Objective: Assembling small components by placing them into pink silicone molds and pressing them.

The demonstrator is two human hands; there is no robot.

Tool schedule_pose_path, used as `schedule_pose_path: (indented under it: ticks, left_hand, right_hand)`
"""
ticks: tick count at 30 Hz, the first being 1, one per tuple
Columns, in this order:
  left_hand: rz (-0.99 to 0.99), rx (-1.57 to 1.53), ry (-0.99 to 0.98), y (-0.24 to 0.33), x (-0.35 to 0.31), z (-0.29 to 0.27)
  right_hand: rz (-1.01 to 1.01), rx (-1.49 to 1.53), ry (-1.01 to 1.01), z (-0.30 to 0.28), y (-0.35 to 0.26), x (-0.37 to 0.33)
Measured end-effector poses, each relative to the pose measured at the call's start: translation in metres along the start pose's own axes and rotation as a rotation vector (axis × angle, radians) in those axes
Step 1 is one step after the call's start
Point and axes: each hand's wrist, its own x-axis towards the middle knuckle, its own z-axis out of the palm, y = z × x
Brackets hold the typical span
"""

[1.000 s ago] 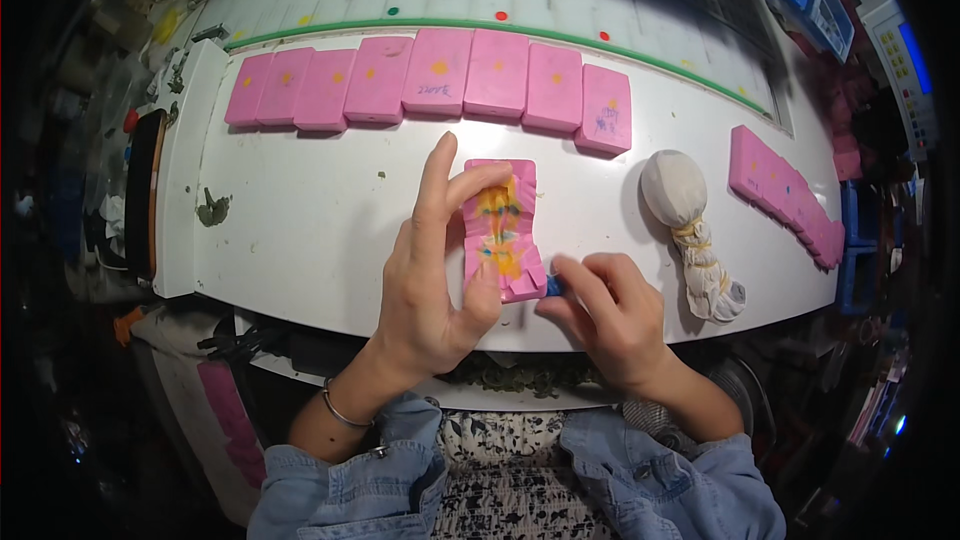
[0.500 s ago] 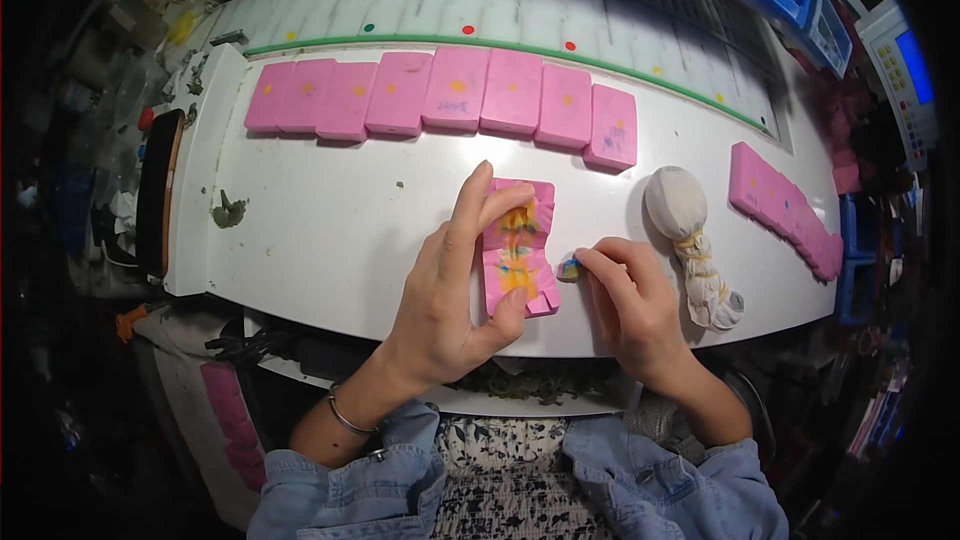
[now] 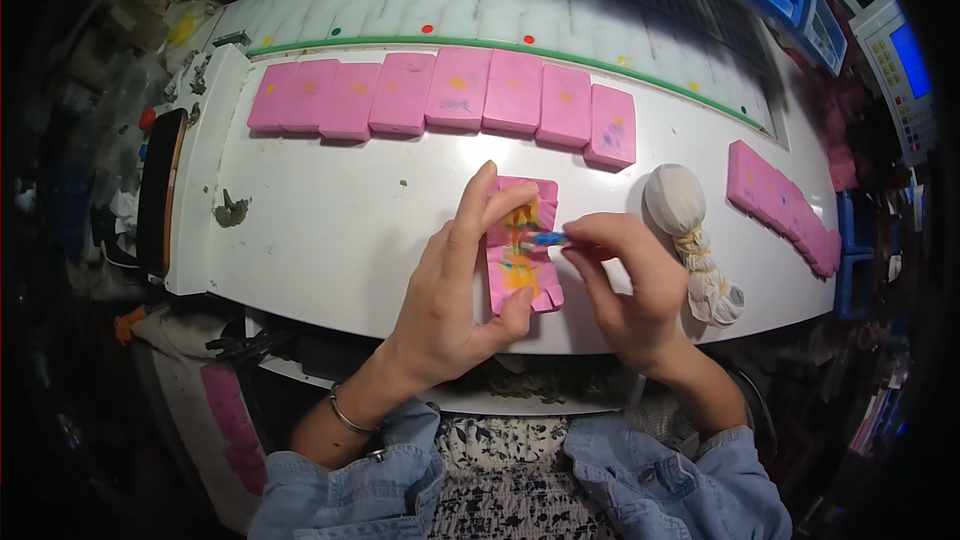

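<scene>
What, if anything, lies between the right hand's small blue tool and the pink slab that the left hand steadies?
Nothing visible does: the right hand already has the blue tool over the pink slab, held by the left hand.

Tabletop (image 3: pixel 330 230): smooth white surface, faint sheen, smudged grey-green near its left edge.
Pink mould (image 3: pixel 522 245), under the left hand (image 3: pixel 450 290): matt, rubbery-looking pink slab, stained yellow and orange in its hollows.
Row of pink moulds (image 3: pixel 450 95) along the far edge: same matt pink, dull yellow spots.
Blue tool (image 3: pixel 548 238), pinched in the right hand (image 3: pixel 625 285): small, glossy.
Cloth bundle (image 3: pixel 690 230) near the right edge: white woven fabric, soft, creased, tied.
Sleeves (image 3: pixel 400 480): blue denim.
Bracelet (image 3: pixel 345 415): thin shiny metal.
</scene>
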Motion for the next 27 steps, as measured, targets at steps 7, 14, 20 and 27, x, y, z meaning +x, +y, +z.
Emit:
schedule_pose_path:
  ticks: [7, 14, 20, 27]
  left_hand:
    - [-0.037, -0.023, -0.002, 0.0, 0.0, -0.001]
    - [-0.042, -0.044, 0.012, 0.002, 0.001, 0.001]
    - [0.024, 0.092, 0.01, 0.001, 0.0, -0.001]
    - [0.096, 0.16, 0.02, 0.009, 0.003, 0.002]
  right_hand:
    - [0.005, 0.067, -0.171, -0.004, 0.006, 0.0]
    - [0.068, 0.184, -0.191, -0.002, 0.008, 0.002]
    - [0.138, 0.317, -0.184, 0.004, 0.005, -0.006]
    - [0.193, 0.4, -0.071, 0.011, 0.004, -0.015]
